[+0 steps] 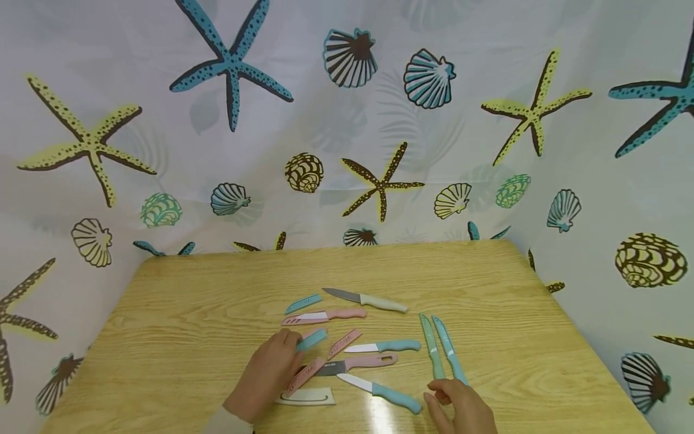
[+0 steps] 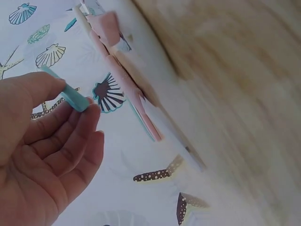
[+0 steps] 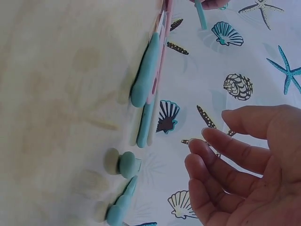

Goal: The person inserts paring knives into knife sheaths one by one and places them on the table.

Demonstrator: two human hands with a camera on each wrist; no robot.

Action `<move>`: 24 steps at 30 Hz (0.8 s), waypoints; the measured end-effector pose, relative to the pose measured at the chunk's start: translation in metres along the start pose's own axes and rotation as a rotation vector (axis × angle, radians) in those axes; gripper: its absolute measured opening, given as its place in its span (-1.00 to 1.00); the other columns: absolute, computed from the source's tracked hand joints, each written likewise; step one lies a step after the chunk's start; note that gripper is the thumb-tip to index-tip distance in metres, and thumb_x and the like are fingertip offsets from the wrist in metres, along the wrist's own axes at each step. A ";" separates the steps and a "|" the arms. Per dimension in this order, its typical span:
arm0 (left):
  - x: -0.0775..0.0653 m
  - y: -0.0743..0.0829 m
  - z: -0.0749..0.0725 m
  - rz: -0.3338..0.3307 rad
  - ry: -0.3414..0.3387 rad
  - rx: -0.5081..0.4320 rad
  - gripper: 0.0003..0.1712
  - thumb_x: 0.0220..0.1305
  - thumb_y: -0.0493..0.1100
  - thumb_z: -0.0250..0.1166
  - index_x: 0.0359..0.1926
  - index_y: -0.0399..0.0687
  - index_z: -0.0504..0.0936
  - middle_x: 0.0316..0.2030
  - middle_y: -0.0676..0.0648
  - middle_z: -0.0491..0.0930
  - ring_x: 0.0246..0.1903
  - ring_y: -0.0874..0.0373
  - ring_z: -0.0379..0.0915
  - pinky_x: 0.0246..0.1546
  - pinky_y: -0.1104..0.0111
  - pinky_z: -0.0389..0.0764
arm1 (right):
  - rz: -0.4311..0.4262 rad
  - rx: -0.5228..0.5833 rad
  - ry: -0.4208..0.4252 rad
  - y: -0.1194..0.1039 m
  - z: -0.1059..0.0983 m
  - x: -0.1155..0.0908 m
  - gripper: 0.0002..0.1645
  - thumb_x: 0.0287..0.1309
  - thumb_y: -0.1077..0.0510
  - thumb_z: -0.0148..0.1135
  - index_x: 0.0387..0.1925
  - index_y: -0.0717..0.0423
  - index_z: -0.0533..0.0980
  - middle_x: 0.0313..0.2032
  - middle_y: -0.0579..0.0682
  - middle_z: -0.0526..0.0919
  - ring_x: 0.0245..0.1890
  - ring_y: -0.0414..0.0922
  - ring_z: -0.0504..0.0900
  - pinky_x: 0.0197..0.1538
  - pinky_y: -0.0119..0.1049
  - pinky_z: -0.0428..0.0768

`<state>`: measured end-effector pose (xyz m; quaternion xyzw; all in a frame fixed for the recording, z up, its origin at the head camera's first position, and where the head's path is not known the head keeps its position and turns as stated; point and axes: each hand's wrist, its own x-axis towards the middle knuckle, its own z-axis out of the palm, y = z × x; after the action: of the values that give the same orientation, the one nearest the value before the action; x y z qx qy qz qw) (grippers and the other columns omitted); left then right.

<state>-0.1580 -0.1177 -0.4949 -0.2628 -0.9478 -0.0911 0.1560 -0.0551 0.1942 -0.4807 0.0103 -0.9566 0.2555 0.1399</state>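
Fingers (image 2: 83, 139) of your left hand (image 1: 271, 364) pinch a small blue sheath (image 1: 311, 340): that grip is clamped, thumb on one side and fingertips on the other, with the sheath lifted clear of the desk (image 1: 206, 301). The other fingers of that hand curve loosely below it.

Your right hand (image 1: 462, 407) holds nothing. Its grip stands apart, with a gap between the thumb and the gently bent fingertips; it hovers near the handle ends of a green knife (image 1: 432, 346) and a light-blue knife (image 1: 449, 346), which lie side by side, and the right wrist view shows it off both.

Just right of your left hand, a pink sheath (image 1: 305, 378) lettered in capitals slants beside a white sheath (image 1: 308, 396), and a second pink sheath (image 1: 344, 343) slants farther away. Between your two hands lie a dark-bladed knife with a pink handle (image 1: 371, 360) and two white-bladed knives with blue handles (image 1: 397, 398), one on either side of it. Beyond them you have a pink knife (image 1: 347, 313), a cream-handled knife (image 1: 382, 303) with a grey blade, and another blue sheath (image 1: 303, 303).
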 end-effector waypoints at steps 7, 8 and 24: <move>-0.009 -0.007 -0.011 -0.025 0.031 -0.113 -0.75 0.16 -0.19 0.40 -0.19 -0.21 0.58 -0.36 0.04 0.49 -0.44 0.32 0.35 -0.42 0.48 0.52 | -0.075 -0.013 0.033 -0.007 -0.008 0.019 -0.83 -0.02 0.23 0.45 -0.33 0.12 0.64 -0.45 -0.18 0.60 -0.44 -0.19 0.55 -0.40 -0.39 0.54; -0.010 -0.007 -0.013 -0.038 0.032 -0.130 -0.73 0.15 -0.19 0.41 -0.17 -0.21 0.58 -0.34 0.04 0.49 -0.43 0.32 0.35 -0.41 0.48 0.52 | -0.082 -0.016 0.037 -0.009 -0.009 0.022 -0.82 -0.03 0.25 0.45 -0.33 0.13 0.64 -0.45 -0.17 0.59 -0.43 -0.18 0.55 -0.39 -0.38 0.55; -0.024 -0.006 -0.027 -0.013 0.162 -0.122 -0.74 0.06 -0.14 0.46 -0.22 -0.08 0.63 -0.31 0.07 0.59 -0.40 0.31 0.48 -0.40 0.47 0.55 | -0.260 -0.056 -0.047 -0.018 0.023 0.083 -0.69 -0.24 0.45 0.50 -0.35 0.22 0.62 -0.35 0.05 0.64 -0.35 -0.06 0.60 -0.29 -0.32 0.61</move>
<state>-0.1346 -0.1407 -0.4785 -0.2575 -0.9264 -0.1704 0.2154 -0.1394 0.1713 -0.4682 0.1361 -0.9570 0.2080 0.1497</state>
